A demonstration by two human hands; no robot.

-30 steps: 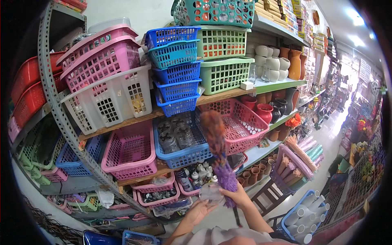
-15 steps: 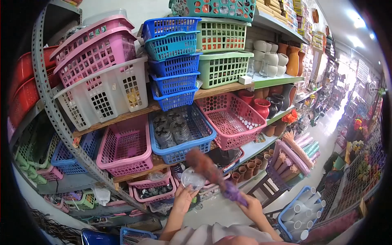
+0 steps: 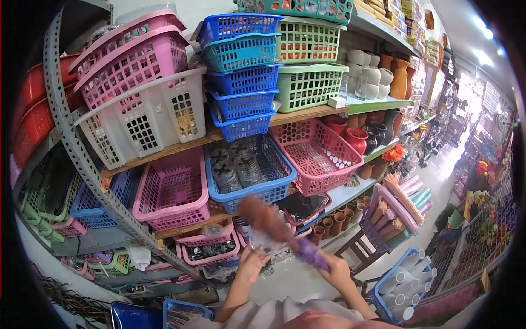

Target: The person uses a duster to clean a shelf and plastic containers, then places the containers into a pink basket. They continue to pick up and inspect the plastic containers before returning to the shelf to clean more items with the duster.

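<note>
My right hand [image 3: 335, 271] is closed round the purple handle of a feather duster [image 3: 264, 218]. Its reddish-brown head is blurred and points up and to the left. Held up in my left hand [image 3: 251, 265] is a clear round plastic container [image 3: 259, 239], with the duster's head just above and partly over it. Beyond them, a blue basket [image 3: 253, 196] on the shelf holds stacks of similar clear plastic pieces. An open pink basket [image 3: 329, 181] and another pink basket [image 3: 174, 220] flank it.
Stacked blue baskets [image 3: 244, 104] and green baskets [image 3: 311, 82] fill the shelf above. A metal shelf post [image 3: 64, 115] stands at left. Small clay pots [image 3: 327, 223] line a lower shelf. A blue basket of white vases [image 3: 400, 288] and a purple basket of wrapped rolls [image 3: 383, 225] stand at right.
The duster's head has moved slightly left and now overlaps the clear container more. My view has shifted a little, and both hands keep their holds.
</note>
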